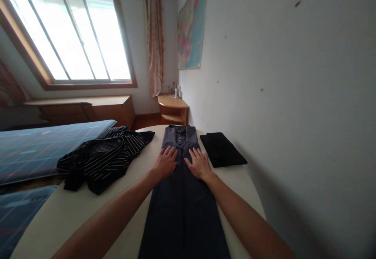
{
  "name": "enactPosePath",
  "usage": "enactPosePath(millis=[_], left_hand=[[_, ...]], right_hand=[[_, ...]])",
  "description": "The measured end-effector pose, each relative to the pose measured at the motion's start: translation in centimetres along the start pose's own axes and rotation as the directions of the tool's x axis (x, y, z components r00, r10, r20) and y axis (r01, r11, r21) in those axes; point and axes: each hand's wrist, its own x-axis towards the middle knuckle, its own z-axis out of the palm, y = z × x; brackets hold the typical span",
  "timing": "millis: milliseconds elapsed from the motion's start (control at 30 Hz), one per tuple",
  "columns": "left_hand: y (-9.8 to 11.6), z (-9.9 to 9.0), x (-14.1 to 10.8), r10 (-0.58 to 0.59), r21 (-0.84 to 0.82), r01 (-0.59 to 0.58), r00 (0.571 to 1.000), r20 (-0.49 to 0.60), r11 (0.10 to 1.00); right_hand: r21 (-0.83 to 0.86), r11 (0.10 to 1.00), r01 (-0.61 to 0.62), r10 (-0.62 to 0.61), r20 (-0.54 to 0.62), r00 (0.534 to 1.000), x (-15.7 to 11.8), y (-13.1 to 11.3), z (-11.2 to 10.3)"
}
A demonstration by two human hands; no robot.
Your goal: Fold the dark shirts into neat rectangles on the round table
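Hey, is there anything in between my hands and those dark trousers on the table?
Nothing visible: your left hand and right hand rest directly on the trousers. The striped garment and folded black cloth lie off to either side.

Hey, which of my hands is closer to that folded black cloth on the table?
Your right hand: it rests on the dark trousers, just left of the folded black cloth. Your left hand lies farther left, across the trousers.
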Motion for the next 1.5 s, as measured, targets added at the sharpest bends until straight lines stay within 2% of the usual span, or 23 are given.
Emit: enactPosePath(millis=[100,200,367,533,700,867,1133,1300,1500], left_hand=[[2.9,0.2,-3.5,0.008,-0.083,-0.005,0.999,0.037,0.997],[4.9,0.0,-7.2,-0.004,-0.158,0.019,0.996,0.094,0.987],[6.7,-2.3,-11.9,0.181,-0.302,-0.124,0.968,0.171,0.945],[7.5,-4.6,-14.4,0.324,-0.409,-0.237,0.932,0.159,0.881],[7.8,-4.9,-15.3,0.432,-0.439,-0.371,0.901,0.043,0.818],[8.1,-4.6,-15.1,0.510,-0.430,-0.472,0.860,-0.030,0.770],[8.7,-4.6,-15.3,0.521,-0.415,-0.511,0.848,-0.097,0.753],[8.7,-4.3,-15.5,0.559,-0.462,-0.522,0.826,-0.065,0.717],[8.3,-4.6,-16.0,0.552,-0.572,-0.452,0.834,0.001,0.684]], right_hand=[[0.000,0.998,0.058,-0.058,-0.054,0.997,-0.7,0.0,-0.2],[-0.001,0.992,0.122,-0.122,-0.034,0.992,-1.4,0.0,-0.3],[-0.015,0.984,0.176,-0.177,-0.018,0.984,-2.6,0.1,-0.8],[0.041,0.945,0.325,-0.324,-0.034,0.945,-4.5,0.0,-1.5],[0.125,0.899,0.420,-0.419,-0.035,0.907,-6.4,-0.6,-1.9],[0.187,0.867,0.461,-0.466,-0.019,0.885,-6.9,-0.7,-2.4],[0.191,0.837,0.513,-0.516,-0.034,0.856,-6.7,-0.5,-2.6],[0.185,0.809,0.558,-0.562,-0.034,0.826,-6.9,-0.7,-2.8],[0.211,0.809,0.548,-0.555,-0.035,0.831,-6.9,-0.6,-2.6]])
